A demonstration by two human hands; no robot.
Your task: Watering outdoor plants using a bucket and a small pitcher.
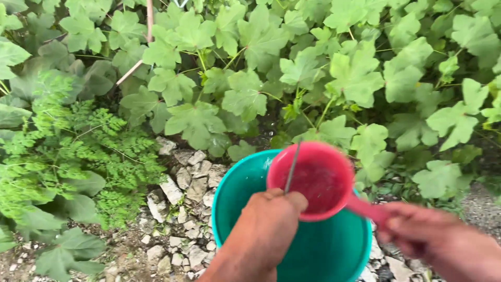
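Above a patch of stony ground at the edge of a leafy garden bed, a person's two bare hands work over a round teal plastic bucket [334, 250]. The left hand [271, 219] is closed around the thin metal wire handle [292, 167] of the bucket, its fingers curled tight so that the wire rises straight up from the fist. The right hand [433, 235] grips the handle of a red plastic scoop [313, 180], fingers wrapped narrowly about it; the motion blur hides their exact spread. The scoop's round bowl hangs over the bucket's far rim, just beside the left hand, open side turned towards the camera. Pale broken stones [185, 183] lie heaped left of the bucket. Broad lobed green leaves [292, 68] fill the background, with feathery small-leaved foliage [78, 141] at left.
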